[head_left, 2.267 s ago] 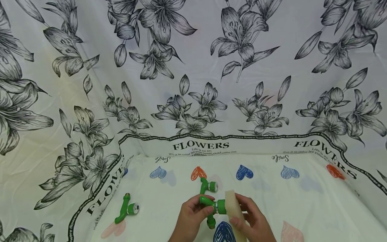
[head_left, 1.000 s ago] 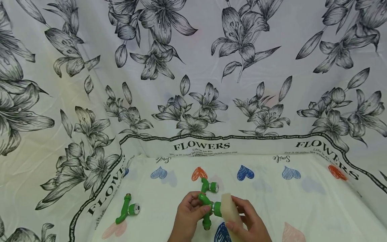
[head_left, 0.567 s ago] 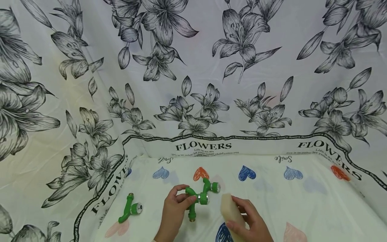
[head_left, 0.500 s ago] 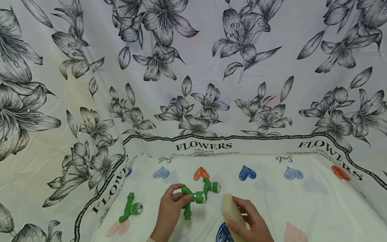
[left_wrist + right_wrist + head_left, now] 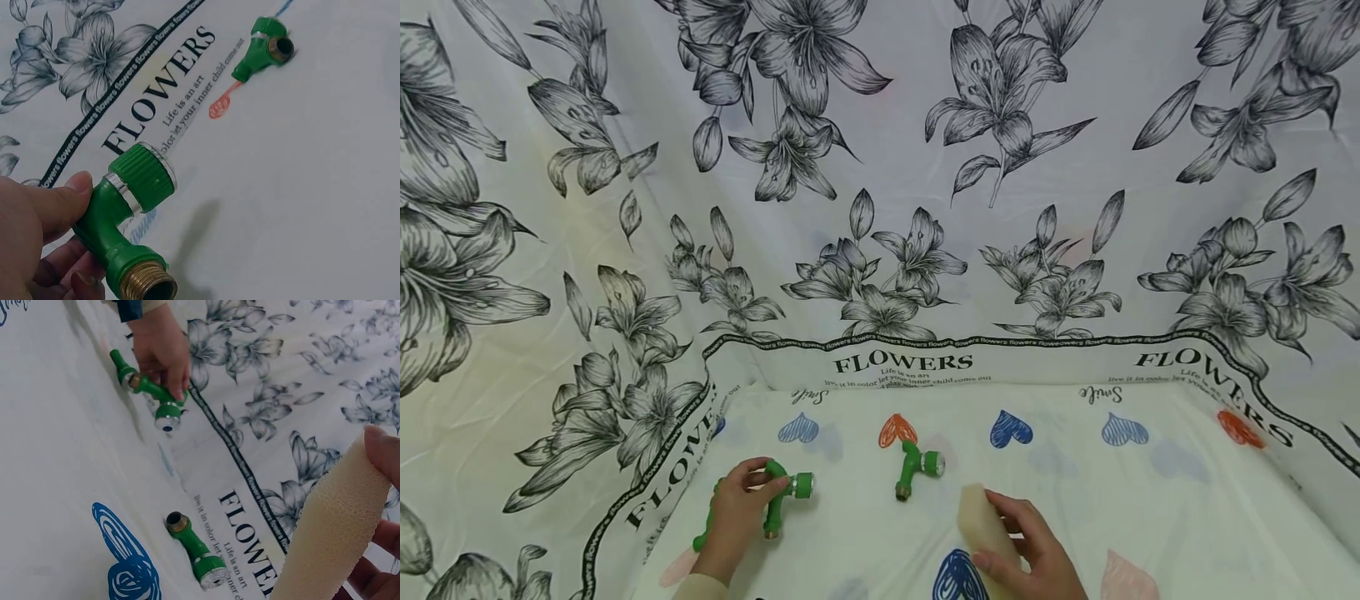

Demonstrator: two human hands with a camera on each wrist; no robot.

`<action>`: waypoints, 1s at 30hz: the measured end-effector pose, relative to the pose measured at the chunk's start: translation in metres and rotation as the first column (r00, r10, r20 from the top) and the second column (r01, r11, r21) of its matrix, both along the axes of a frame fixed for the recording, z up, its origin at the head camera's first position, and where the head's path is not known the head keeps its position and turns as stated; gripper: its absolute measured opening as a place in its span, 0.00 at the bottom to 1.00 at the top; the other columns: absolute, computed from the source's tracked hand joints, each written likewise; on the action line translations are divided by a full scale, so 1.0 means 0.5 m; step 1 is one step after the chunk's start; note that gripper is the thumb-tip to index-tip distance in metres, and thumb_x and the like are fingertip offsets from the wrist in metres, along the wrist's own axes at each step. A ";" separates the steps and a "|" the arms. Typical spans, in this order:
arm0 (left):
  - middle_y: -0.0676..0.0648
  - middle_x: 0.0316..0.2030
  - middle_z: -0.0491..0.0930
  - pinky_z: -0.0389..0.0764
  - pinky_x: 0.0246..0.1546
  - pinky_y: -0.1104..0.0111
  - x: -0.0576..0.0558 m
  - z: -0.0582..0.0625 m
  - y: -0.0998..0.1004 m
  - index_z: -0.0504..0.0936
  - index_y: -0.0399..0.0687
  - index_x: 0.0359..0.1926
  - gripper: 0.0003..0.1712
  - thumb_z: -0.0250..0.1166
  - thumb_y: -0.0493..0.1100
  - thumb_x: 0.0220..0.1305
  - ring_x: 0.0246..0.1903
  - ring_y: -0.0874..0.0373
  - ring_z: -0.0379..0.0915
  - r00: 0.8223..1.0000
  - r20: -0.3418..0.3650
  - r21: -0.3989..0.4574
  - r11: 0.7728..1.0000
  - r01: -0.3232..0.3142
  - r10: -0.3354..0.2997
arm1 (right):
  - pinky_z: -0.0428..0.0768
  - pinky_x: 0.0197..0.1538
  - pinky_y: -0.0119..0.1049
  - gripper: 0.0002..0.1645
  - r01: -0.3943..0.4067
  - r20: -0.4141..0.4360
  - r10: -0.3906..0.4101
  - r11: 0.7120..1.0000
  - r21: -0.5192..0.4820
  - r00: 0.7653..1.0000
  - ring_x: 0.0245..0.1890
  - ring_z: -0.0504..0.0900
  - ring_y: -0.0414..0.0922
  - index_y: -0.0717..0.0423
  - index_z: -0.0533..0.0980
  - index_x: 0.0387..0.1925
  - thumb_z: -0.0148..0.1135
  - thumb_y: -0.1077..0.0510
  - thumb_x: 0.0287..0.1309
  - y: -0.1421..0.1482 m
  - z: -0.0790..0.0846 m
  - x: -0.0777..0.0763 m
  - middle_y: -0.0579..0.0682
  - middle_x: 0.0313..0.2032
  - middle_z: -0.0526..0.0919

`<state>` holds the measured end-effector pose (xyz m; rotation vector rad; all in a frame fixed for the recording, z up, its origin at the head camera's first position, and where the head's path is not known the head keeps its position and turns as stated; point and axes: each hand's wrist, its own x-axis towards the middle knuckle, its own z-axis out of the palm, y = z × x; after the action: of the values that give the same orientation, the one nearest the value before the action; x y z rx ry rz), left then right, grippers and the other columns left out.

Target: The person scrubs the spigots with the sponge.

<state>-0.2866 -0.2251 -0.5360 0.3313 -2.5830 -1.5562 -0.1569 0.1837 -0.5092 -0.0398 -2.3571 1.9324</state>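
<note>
In the head view my left hand (image 5: 737, 508) grips a green tap (image 5: 772, 518) by its curved spout, thumb on the near side. The left wrist view shows the tap's ribbed green knob with a silver band and its threaded brass end (image 5: 147, 281). My right hand (image 5: 1033, 554) holds a cream sponge block (image 5: 981, 521) between thumb and fingers, tilted, at the front right. In the right wrist view the sponge's porous face (image 5: 331, 531) shows close up. A second green tap (image 5: 907, 473) lies between the hands, farther back. Another green tap (image 5: 702, 540) is mostly hidden behind my left hand.
A white cloth printed with hearts (image 5: 1011, 429) covers the work surface. Behind and to the left rises a floral curtain (image 5: 880, 250), its black lettered border running along the cloth's back and left edges.
My left hand has drawn the tap away from the sponge and carried it left, close to the tap lying there. My right hand keeps its hold on the sponge, nearly in place.
</note>
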 end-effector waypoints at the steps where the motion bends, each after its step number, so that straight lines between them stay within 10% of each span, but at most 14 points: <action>1: 0.45 0.44 0.88 0.85 0.41 0.59 -0.001 -0.001 -0.007 0.81 0.41 0.68 0.31 0.79 0.45 0.69 0.44 0.50 0.84 1.000 0.007 -0.010 1.000 0.008 -0.008 | 0.85 0.49 0.33 0.41 -0.001 0.008 0.001 1.000 0.001 1.000 0.52 0.80 0.52 0.54 0.77 0.72 0.82 0.50 0.61 0.000 -0.001 0.000 0.51 0.57 0.80; 10: 0.50 0.41 0.88 0.84 0.33 0.57 -0.018 -0.023 -0.013 0.80 0.47 0.71 0.33 0.79 0.44 0.68 0.41 0.52 0.83 0.997 -0.020 -0.234 0.970 0.070 -0.077 | 0.84 0.49 0.33 0.41 -0.008 0.021 0.008 1.000 0.002 1.000 0.52 0.79 0.51 0.54 0.76 0.72 0.82 0.51 0.61 0.001 -0.009 -0.003 0.51 0.58 0.80; 17: 0.44 0.44 0.90 0.83 0.53 0.40 -0.020 -0.031 0.005 0.87 0.42 0.63 0.18 0.70 0.41 0.77 0.44 0.44 0.87 0.991 -0.076 -0.415 0.907 0.066 -0.107 | 0.84 0.51 0.32 0.41 -0.008 0.046 0.007 1.000 0.012 0.999 0.52 0.80 0.51 0.55 0.76 0.72 0.82 0.50 0.62 0.002 -0.011 -0.004 0.52 0.59 0.80; 25: 0.44 0.39 0.88 0.86 0.46 0.44 -0.029 -0.027 0.024 0.93 0.38 0.49 0.09 0.69 0.35 0.76 0.44 0.41 0.85 0.992 -0.052 -0.544 0.837 0.065 -0.112 | 0.83 0.52 0.31 0.42 -0.009 0.069 0.007 1.000 0.020 0.998 0.53 0.80 0.51 0.55 0.75 0.73 0.82 0.49 0.62 0.002 -0.009 -0.001 0.52 0.59 0.80; 30: 0.43 0.45 0.88 0.87 0.42 0.48 -0.028 0.000 0.037 0.90 0.40 0.57 0.14 0.70 0.41 0.76 0.46 0.44 0.85 0.991 -0.077 -0.498 0.865 0.060 -0.113 | 0.83 0.52 0.32 0.42 -0.008 0.060 0.006 0.999 0.033 0.998 0.53 0.80 0.51 0.55 0.75 0.73 0.82 0.50 0.63 0.007 -0.007 -0.001 0.52 0.60 0.79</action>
<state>-0.3006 -0.2065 -0.5362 0.0791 -2.8148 -0.8410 -0.1574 0.1871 -0.5128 -0.0888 -2.4293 1.9209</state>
